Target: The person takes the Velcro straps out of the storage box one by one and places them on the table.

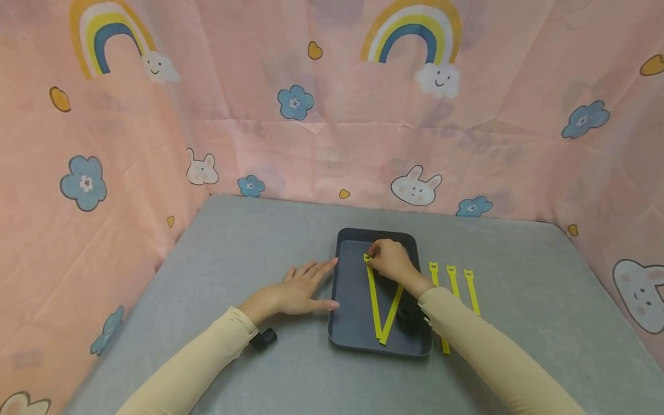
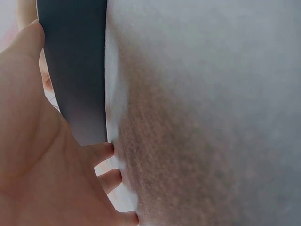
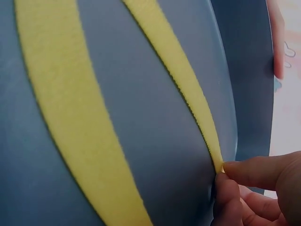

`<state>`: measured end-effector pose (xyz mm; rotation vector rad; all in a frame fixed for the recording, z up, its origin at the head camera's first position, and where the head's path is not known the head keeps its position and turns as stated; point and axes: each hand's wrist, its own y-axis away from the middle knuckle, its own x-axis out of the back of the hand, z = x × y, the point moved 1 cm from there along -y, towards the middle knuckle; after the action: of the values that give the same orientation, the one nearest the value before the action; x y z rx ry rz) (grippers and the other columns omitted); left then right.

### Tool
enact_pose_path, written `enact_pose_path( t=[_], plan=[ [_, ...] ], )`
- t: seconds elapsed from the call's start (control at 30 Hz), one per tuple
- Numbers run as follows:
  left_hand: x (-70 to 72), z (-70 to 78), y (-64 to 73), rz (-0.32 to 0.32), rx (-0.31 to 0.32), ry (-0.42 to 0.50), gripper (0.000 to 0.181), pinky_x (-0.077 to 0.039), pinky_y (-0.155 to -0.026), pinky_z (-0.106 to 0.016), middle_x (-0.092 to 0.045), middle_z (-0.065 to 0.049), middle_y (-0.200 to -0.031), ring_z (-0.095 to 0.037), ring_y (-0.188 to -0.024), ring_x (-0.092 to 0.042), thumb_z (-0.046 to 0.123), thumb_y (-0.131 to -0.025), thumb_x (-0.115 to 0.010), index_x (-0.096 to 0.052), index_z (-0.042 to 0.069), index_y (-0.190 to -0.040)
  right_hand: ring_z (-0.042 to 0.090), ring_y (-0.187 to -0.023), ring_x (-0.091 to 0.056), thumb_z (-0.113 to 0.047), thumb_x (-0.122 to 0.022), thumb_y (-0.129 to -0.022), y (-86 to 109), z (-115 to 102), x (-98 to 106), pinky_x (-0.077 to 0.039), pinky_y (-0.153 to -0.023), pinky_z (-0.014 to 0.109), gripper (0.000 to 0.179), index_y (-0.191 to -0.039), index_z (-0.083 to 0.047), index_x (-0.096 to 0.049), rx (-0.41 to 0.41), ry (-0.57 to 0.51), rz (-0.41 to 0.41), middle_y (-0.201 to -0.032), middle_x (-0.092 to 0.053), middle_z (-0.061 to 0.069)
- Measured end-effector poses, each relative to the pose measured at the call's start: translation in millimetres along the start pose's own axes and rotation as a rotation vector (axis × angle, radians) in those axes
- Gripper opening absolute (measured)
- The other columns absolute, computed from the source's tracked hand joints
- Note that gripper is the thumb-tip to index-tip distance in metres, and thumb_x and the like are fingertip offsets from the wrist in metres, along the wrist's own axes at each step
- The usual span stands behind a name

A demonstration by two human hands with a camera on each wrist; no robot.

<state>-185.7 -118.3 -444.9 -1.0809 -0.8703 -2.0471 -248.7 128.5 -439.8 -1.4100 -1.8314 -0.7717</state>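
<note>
A dark grey tray (image 1: 350, 314) lies on the table with two yellow hook-and-loop cable ties in it, forming a V. At the upper end of the left tie (image 1: 373, 297), my right hand (image 1: 392, 260) pinches the slotted head between thumb and finger. The right wrist view also shows this pinch on the narrow tie (image 3: 188, 84). The other tie (image 1: 392, 311) slants under my right hand, which hides its upper end. My left hand (image 1: 298, 291) touches the tray's left side with straight, spread fingers; the left wrist view shows them against the outer wall (image 2: 77, 70).
Right of the tray, three more yellow ties lie side by side: the nearest (image 1: 433, 270), the middle one (image 1: 452, 278) and the farthest (image 1: 471, 288). My right forearm partly covers them. A pink patterned curtain (image 1: 332, 144) borders the grey table (image 1: 544, 323).
</note>
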Motion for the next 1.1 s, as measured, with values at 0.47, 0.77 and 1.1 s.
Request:
enact_pose_path(
  t=[0.47, 0.77, 1.1],
  plan=[
    [0.4, -0.1, -0.7, -0.004, -0.019, -0.001, 0.097, -0.007, -0.119, -0.069, -0.013, -0.001, -0.169, -0.034, -0.156, -0.009, 0.073, -0.090, -0.048, 0.002, 0.031, -0.160, 0.014, -0.050, -0.056, -0.015, -0.073, -0.087, 0.3, 7, 3, -0.047, -0.051, 0.028, 0.027, -0.110, -0.002, -0.070, -0.070, -0.216, -0.016, -0.066, -0.068, 0.008],
    [1.4, 1.7, 0.4, -0.008, -0.009, 0.002, 0.096, -0.007, -0.119, -0.068, -0.013, -0.001, -0.169, -0.033, -0.156, -0.008, 0.073, -0.090, -0.048, 0.003, 0.033, -0.160, 0.013, -0.051, -0.057, -0.012, -0.075, -0.086, 0.8, 10, -1, -0.049, -0.051, 0.028, 0.036, -0.119, -0.001, -0.067, -0.032, -0.204, -0.036, -0.070, -0.069, 0.007],
    [1.2, 1.1, 0.0, -0.008, -0.016, 0.009, 0.097, -0.007, -0.119, -0.069, -0.014, -0.004, -0.168, -0.035, -0.156, -0.008, 0.075, -0.089, -0.047, 0.001, 0.030, -0.161, 0.013, -0.051, -0.058, -0.011, -0.076, -0.085, 2.2, 10, -6, -0.050, -0.052, 0.028, 0.029, -0.112, -0.002, -0.067, -0.025, -0.214, -0.009, -0.070, -0.068, 0.006]
  ],
)
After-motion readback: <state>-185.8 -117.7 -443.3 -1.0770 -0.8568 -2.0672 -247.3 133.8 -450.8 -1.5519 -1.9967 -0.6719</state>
